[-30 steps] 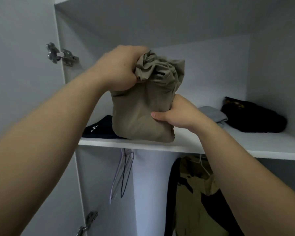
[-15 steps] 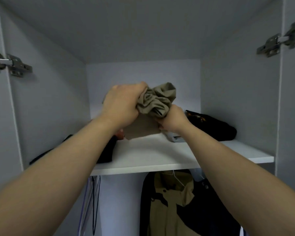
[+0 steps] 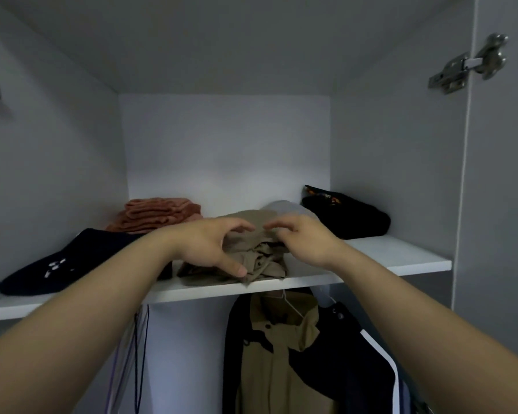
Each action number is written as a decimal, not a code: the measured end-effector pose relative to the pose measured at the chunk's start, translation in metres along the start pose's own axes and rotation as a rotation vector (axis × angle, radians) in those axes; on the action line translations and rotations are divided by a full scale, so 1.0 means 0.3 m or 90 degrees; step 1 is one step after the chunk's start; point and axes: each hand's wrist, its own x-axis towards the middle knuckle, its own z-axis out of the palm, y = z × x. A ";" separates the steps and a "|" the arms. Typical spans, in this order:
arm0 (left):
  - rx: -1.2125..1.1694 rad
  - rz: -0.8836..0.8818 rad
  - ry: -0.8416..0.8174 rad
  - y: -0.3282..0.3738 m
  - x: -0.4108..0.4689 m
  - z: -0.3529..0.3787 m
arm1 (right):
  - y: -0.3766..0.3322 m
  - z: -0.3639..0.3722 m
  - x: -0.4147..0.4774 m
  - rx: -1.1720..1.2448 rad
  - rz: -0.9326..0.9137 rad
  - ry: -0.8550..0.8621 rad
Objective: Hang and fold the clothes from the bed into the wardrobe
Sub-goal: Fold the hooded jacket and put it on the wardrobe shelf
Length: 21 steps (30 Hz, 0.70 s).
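Where the wardrobe stands open at its upper shelf, we record the following.

Item one: khaki garment, folded, lying mid-shelf at the front, its bunched end toward us and reaching the lip.

Hands: both over this garment, close together but not touching. Our left hand arches over it with fingers spread and loose, thumb tip resting on the front fold. Our right hand has its fingers curled down onto the top fold; we cannot tell whether they pinch the cloth.

Left of it: navy garment with small white marks, touching the khaki. Behind that: salmon folded pile.

Right rear: grey folded piece, then black garment against the side wall.

Below the shelf: khaki-and-navy jacket on a hanger.

Upper right: metal hinge.
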 end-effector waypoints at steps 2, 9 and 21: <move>0.094 -0.047 -0.001 0.002 0.008 0.006 | -0.012 0.028 -0.024 -0.024 -0.022 -0.019; 0.142 -0.100 0.037 0.027 0.073 0.085 | 0.034 0.071 -0.026 -0.136 0.002 -0.071; -0.010 -0.207 0.225 -0.094 0.233 0.113 | 0.113 -0.015 -0.084 -0.059 0.117 0.115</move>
